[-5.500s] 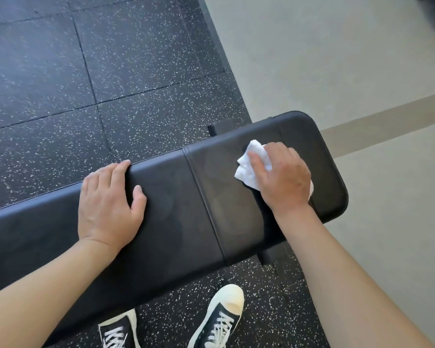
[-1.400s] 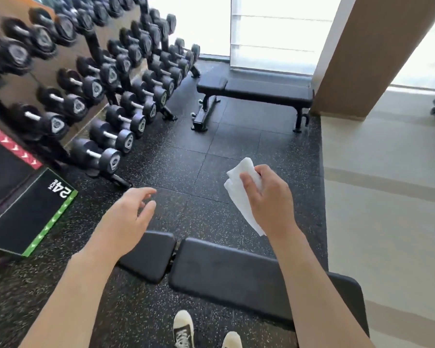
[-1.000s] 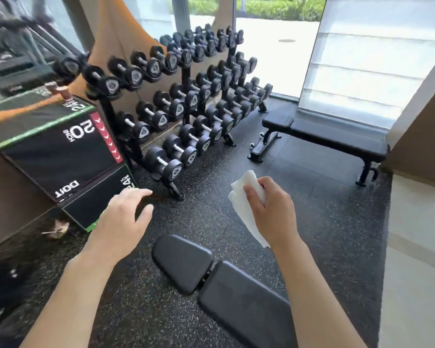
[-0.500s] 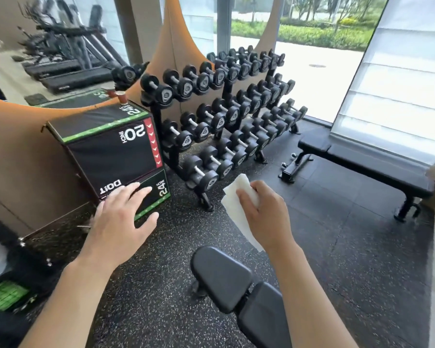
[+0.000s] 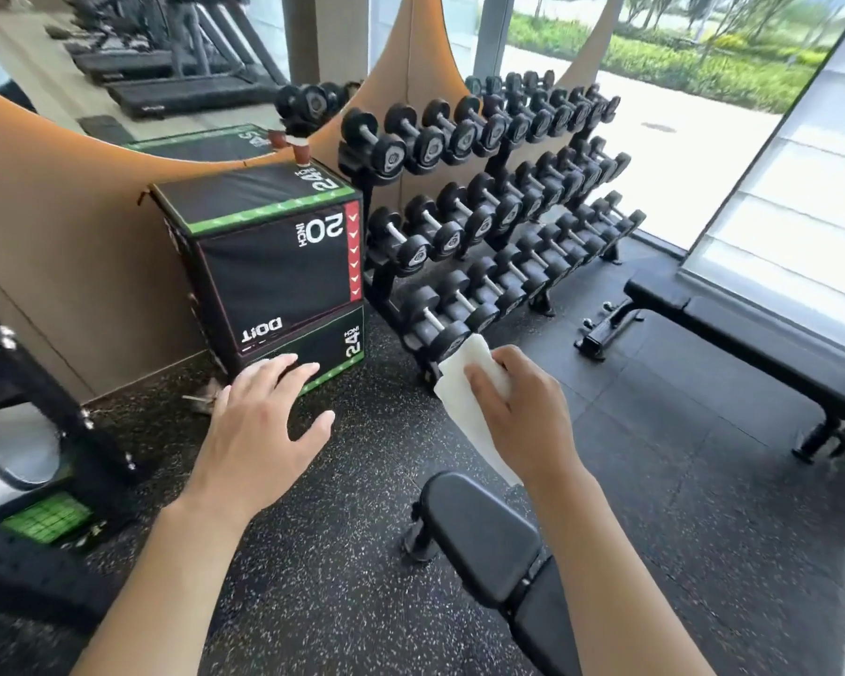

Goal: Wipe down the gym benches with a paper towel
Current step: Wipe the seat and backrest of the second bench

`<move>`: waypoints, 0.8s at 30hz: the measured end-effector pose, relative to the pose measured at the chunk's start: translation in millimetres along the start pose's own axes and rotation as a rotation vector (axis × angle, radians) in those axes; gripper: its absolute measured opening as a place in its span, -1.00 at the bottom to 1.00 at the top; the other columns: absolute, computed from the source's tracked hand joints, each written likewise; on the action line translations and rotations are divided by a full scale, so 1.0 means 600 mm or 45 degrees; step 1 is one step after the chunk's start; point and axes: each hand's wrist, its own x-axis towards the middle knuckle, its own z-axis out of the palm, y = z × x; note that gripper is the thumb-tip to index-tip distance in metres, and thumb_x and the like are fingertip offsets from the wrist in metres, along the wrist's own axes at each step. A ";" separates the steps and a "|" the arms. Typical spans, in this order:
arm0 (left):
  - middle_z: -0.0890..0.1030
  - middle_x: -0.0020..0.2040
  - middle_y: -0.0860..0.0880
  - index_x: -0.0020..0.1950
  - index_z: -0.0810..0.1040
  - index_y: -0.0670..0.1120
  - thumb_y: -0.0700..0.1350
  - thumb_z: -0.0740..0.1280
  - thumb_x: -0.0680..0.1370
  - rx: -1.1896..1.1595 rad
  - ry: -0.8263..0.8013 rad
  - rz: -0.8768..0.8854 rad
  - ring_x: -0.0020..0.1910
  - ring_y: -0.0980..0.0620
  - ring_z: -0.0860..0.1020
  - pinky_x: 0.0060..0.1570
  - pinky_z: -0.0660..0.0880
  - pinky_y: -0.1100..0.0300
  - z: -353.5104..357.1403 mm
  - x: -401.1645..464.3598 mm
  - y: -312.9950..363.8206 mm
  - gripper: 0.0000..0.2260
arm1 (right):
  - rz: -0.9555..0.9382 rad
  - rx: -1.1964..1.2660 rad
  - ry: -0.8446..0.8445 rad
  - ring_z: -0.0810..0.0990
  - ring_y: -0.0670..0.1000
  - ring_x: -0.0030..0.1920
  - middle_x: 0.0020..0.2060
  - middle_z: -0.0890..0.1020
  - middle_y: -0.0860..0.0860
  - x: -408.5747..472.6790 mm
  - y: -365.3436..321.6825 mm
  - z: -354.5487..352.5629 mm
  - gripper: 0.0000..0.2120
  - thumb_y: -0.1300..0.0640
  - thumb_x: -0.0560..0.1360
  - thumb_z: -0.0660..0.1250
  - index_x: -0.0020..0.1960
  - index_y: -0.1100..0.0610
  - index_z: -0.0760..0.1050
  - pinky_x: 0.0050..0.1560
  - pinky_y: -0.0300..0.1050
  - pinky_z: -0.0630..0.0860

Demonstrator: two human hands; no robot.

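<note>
My right hand (image 5: 523, 412) holds a folded white paper towel (image 5: 469, 387) in the air, fingers curled over it. Below it, the black padded seat end of the near bench (image 5: 479, 534) runs off toward the bottom right under my forearm. A second black flat bench (image 5: 752, 344) stands by the window at the right. My left hand (image 5: 259, 426) hovers over the floor to the left of the near bench, fingers spread and holding nothing.
A three-tier dumbbell rack (image 5: 489, 222) lines the wall ahead. A black plyo box (image 5: 269, 265) marked 20 and 24 inch stands left of it. Black machine frame parts (image 5: 35, 407) are at the far left. Speckled rubber flooring (image 5: 654, 480) lies between the benches.
Both hands lifted off the near bench. The view has swung up and left, bringing the plyo box and dumbbell rack closer to centre. The towel stays in my right hand.
</note>
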 end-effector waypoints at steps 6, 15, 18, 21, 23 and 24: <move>0.40 0.57 -0.01 0.56 0.43 0.03 0.25 0.18 0.59 -0.038 -0.027 -0.051 0.59 -0.07 0.27 0.58 0.22 -0.21 0.011 0.016 -0.038 -0.41 | -0.013 -0.023 -0.055 0.50 -0.10 -0.28 -0.29 0.55 -0.13 0.037 -0.006 0.042 -0.78 -0.15 0.64 0.29 -0.05 -0.03 0.42 -0.28 -0.07 0.43; 0.40 0.54 0.06 0.55 0.43 0.06 0.32 0.10 0.56 0.000 0.073 -0.091 0.59 -0.01 0.27 0.57 0.28 -0.18 0.023 0.135 -0.055 -0.37 | -0.030 0.126 -0.003 0.52 -0.17 -0.22 -0.29 0.56 -0.18 0.170 0.041 0.107 -0.83 -0.14 0.62 0.32 -0.06 -0.10 0.40 -0.29 -0.13 0.42; 0.43 0.52 0.01 0.53 0.46 0.01 0.23 0.23 0.59 0.050 0.102 -0.070 0.56 -0.06 0.31 0.55 0.29 -0.17 0.022 0.214 -0.029 -0.44 | -0.049 0.166 0.000 0.50 -0.16 -0.22 -0.32 0.53 -0.16 0.244 0.067 0.111 -0.80 -0.13 0.62 0.31 -0.09 -0.07 0.39 -0.31 -0.13 0.34; 0.42 0.54 0.01 0.54 0.45 0.03 0.13 0.34 0.63 0.108 0.116 -0.056 0.57 -0.04 0.29 0.57 0.26 -0.13 0.026 0.289 0.006 -0.51 | -0.057 0.191 0.017 0.50 -0.17 -0.19 -0.33 0.52 -0.17 0.315 0.105 0.105 -0.79 -0.16 0.62 0.28 -0.10 -0.08 0.38 -0.31 -0.15 0.32; 0.40 0.55 0.03 0.55 0.43 0.05 0.15 0.30 0.64 0.129 0.136 -0.042 0.58 -0.02 0.27 0.59 0.24 -0.11 0.024 0.337 0.031 -0.51 | -0.062 0.193 0.034 0.50 -0.18 -0.17 -0.34 0.51 -0.18 0.363 0.130 0.098 -0.77 -0.17 0.63 0.26 -0.10 -0.08 0.36 -0.32 -0.18 0.29; 0.39 0.55 0.04 0.56 0.43 0.05 0.17 0.27 0.64 0.136 0.154 -0.035 0.58 -0.01 0.27 0.59 0.23 -0.11 0.023 0.360 0.043 -0.50 | -0.065 0.194 0.042 0.50 -0.19 -0.16 -0.34 0.50 -0.18 0.388 0.140 0.095 -0.77 -0.18 0.63 0.26 -0.10 -0.07 0.36 -0.33 -0.19 0.29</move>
